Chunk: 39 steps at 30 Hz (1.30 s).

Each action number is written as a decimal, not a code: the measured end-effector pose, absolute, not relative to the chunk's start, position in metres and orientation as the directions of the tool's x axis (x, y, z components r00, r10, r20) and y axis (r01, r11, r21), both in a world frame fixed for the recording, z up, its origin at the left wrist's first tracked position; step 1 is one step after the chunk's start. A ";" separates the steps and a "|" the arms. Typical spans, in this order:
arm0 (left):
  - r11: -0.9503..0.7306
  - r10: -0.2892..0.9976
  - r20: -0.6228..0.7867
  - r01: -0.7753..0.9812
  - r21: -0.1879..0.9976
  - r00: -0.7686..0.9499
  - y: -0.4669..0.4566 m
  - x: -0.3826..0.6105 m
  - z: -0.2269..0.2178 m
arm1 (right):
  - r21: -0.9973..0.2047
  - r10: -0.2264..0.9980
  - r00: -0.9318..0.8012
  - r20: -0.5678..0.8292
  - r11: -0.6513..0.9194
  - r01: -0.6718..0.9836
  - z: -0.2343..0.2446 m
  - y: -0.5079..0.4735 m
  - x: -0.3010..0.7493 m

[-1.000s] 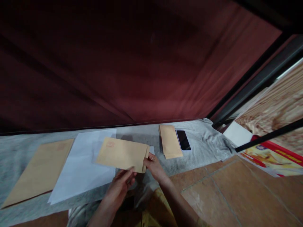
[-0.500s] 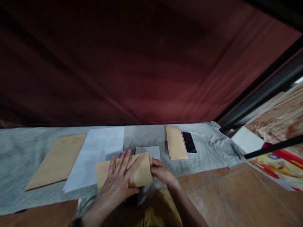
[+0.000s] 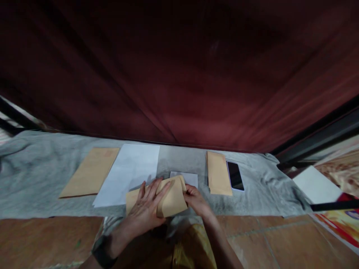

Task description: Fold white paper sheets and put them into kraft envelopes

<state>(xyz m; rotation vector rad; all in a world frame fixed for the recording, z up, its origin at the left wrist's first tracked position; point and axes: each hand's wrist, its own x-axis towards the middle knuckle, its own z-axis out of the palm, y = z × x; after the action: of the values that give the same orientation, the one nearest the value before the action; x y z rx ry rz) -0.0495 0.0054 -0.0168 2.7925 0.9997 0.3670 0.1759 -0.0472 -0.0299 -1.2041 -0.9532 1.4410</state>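
Our left hand [image 3: 147, 209] lay flat, fingers spread, pressing a brown envelope [image 3: 175, 198] onto the grey cloth [image 3: 42, 175]. The envelope's long side ran left to right. Our right hand [image 3: 198, 200] pinched its right end, near a small white paper [image 3: 190, 177].

Tan envelope [image 3: 171, 198], grey cloth [image 3: 33, 175], maroon curtain [image 3: 179, 74].

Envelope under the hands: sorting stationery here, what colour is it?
The envelope is plain tan brown, best seen in the head view.
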 end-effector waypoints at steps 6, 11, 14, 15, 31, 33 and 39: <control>-0.734 0.653 0.054 0.614 0.291 0.756 0.015 -0.050 -0.010 | -0.973 0.983 -0.004 -0.183 -0.182 -0.142 -0.039 -0.040 0.177; -0.741 0.645 0.013 0.621 0.255 0.764 0.020 -0.047 -0.009 | -0.989 0.985 0.101 -0.139 -0.144 0.045 -0.058 -0.036 0.180; -0.737 0.655 0.013 0.634 0.233 0.756 0.027 -0.043 -0.012 | -0.979 0.977 0.177 -0.116 -0.142 0.144 -0.070 -0.033 0.181; -0.735 0.657 0.011 0.637 0.232 0.754 0.030 -0.041 -0.014 | -0.976 0.974 0.198 -0.113 -0.146 0.162 -0.072 -0.033 0.181; -0.768 0.640 0.077 0.635 0.087 0.764 0.044 -0.033 -0.023 | -0.983 0.961 0.228 -0.157 -0.175 0.061 -0.046 -0.038 0.181; -0.784 0.621 0.118 0.615 0.090 0.775 0.045 -0.034 -0.024 | -0.976 0.950 0.226 -0.216 -0.214 -0.033 -0.043 -0.032 0.181; -0.837 0.541 0.222 0.543 0.058 0.811 0.046 -0.037 -0.034 | -0.940 0.966 0.020 -0.259 -0.247 -0.235 -0.032 -0.030 0.174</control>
<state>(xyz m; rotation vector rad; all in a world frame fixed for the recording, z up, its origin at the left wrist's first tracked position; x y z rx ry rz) -0.0368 0.0455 -0.0338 2.9975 0.8978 0.3628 0.1741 -0.0302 -0.0316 -1.2368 -0.8648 1.4566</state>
